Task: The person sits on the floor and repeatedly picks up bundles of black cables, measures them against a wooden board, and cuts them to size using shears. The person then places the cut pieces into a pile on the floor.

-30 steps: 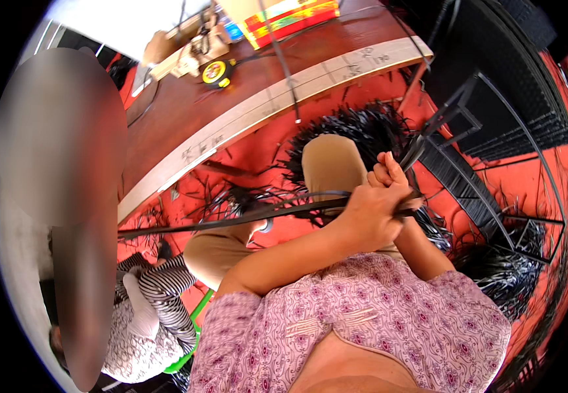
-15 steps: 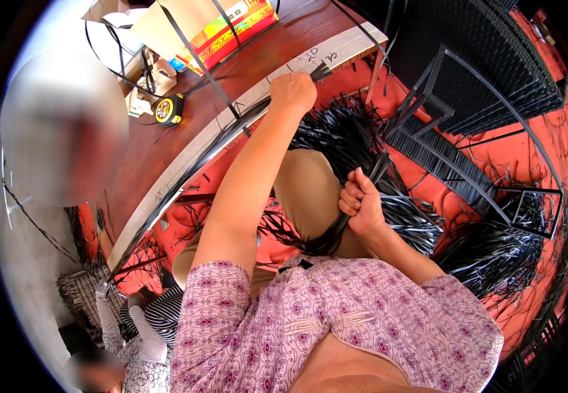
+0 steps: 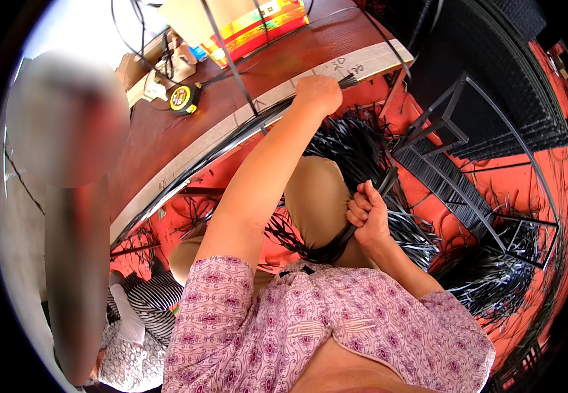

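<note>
My left hand (image 3: 319,95) is closed at the table's edge, round a bunch of long black strips (image 3: 222,148) that runs along that edge. A short tuft of strip ends pokes out past the fist. Lower and to the right, my right hand (image 3: 370,215) is wrapped round a second bundle of black strips (image 3: 338,247), whose length crosses my lap. Above that fist the bundle continues toward a large heap of loose black strips (image 3: 353,134) on the floor beyond my knee.
The reddish-brown table (image 3: 231,98) holds a yellow-black tape measure (image 3: 184,98) and an open carton (image 3: 258,29). Dark metal frames (image 3: 451,131) and stacked black woven panels (image 3: 493,72) stand at right, with more strips (image 3: 487,281) below. Other people are at left, one seated low (image 3: 133,354).
The view has shifted, so the table and its contents sit further right. Both hands keep their grip on the strips. The blurred person at left now shows lower down in the picture.
</note>
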`<state>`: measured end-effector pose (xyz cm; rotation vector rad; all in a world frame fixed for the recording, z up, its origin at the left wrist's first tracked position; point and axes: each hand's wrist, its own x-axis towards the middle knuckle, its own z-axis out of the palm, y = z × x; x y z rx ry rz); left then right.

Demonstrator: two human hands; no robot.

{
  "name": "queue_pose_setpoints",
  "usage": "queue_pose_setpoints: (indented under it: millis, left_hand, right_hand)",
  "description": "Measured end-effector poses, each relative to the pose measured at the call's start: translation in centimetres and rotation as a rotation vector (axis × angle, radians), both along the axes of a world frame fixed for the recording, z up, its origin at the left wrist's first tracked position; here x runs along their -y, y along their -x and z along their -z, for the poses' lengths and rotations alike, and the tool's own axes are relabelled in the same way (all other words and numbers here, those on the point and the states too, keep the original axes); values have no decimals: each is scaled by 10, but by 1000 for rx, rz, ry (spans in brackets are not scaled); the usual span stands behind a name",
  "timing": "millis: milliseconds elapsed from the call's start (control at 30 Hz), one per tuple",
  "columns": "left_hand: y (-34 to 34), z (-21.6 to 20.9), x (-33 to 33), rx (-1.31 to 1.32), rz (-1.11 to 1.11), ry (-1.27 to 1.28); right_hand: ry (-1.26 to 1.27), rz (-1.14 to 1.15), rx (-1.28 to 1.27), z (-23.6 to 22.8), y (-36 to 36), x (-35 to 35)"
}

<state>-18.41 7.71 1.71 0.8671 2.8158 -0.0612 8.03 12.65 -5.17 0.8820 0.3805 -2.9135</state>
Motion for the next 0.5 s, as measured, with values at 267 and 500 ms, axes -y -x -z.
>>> queue_pose_setpoints:
  millis: [267, 500]
  left_hand:
    - [-5, 17, -13, 32, 51, -27]
    - [-3, 30, -25, 39, 41, 33]
  right_hand:
    - [-107, 23, -106, 8, -10, -3]
    - [-9, -55, -207, 14, -11, -13]
